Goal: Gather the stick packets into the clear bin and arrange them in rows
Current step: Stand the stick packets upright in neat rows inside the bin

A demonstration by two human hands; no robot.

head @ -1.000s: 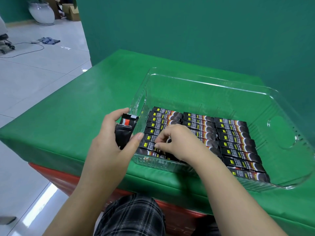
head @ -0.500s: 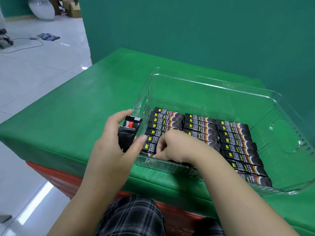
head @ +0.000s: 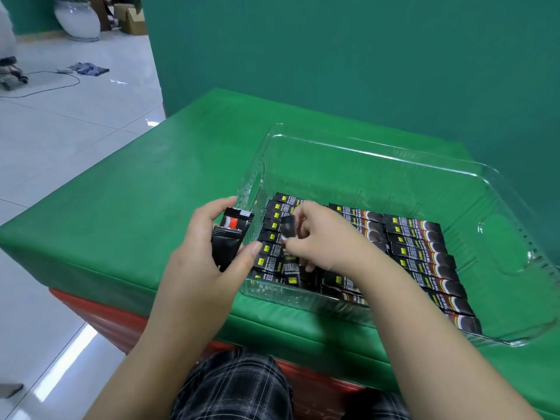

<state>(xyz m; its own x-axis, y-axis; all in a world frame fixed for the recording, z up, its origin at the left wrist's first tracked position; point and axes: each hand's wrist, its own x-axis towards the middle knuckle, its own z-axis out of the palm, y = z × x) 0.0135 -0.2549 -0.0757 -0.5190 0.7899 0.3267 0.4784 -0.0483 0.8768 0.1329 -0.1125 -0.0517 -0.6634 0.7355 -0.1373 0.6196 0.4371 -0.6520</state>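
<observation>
Packet (head: 288,228) now raised in right grip (head: 315,237)

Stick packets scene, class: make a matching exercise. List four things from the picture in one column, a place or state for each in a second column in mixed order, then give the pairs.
Column one:
1. left hand
2. right hand
3. clear bin
4. rows of packets

Column two:
A. lying flat on the bin's floor
B. standing on the green table
C. outside the bin, gripping a bundle of packets
D. inside the bin, pinching one packet

Pairs: 1-C, 2-D, 3-B, 4-A
</observation>
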